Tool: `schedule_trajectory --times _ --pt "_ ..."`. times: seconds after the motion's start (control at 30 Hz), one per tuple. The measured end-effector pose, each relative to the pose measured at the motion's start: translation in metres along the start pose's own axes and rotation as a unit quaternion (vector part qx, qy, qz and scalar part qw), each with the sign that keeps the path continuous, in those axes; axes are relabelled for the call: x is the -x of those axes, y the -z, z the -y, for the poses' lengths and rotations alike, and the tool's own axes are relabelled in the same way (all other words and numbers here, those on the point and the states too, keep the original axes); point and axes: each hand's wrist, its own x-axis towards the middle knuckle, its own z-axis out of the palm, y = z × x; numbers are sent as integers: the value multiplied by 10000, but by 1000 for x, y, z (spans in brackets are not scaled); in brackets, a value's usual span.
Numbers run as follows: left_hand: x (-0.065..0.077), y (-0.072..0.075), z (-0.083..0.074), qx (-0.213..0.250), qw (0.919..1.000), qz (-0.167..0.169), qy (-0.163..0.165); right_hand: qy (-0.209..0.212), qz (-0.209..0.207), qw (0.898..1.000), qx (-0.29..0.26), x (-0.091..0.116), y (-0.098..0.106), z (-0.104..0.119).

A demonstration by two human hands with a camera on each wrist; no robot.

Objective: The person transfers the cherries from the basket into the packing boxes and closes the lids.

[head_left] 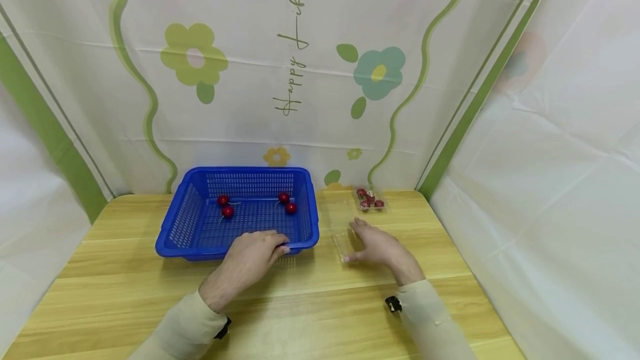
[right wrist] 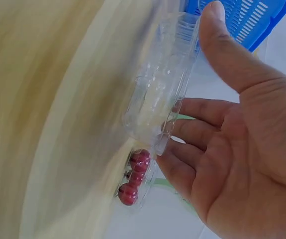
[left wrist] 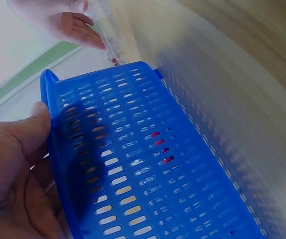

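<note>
Basket (head_left: 254, 220) is gripped by left hand (head_left: 250, 255); spread right hand (head_left: 381, 248) touches container (right wrist: 155, 97).

TEXT: "Happy Life" | thin olive-green script lettering (head_left: 293, 51), sideways, reading upward | on white flower-printed fabric curtain (head_left: 250, 26), behind far edge of yellow wood-grain worktop (head_left: 310, 315)

Pale beige sleeves (head_left: 433, 315), small black devices (head_left: 393, 304) near cuffs (head_left: 413, 291).
</note>
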Motion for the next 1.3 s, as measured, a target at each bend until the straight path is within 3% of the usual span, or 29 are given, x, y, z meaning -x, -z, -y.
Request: schedule_trajectory --times 0.5,0.8,1.1,1.3 --pt "-1 7 -6 390 9979 512 54 -68 275 9996 -87 -6 14 10" --pt "1 11 -7 598 9951 777 121 -220 315 9992 -66 -7 12 11" --pt "8 28 19 590 9921 1028 422 -227 269 9994 17 -10 9 12" --pt "5 33 48 414 9930 977 522 -275 263 9993 -55 -10 10 14"
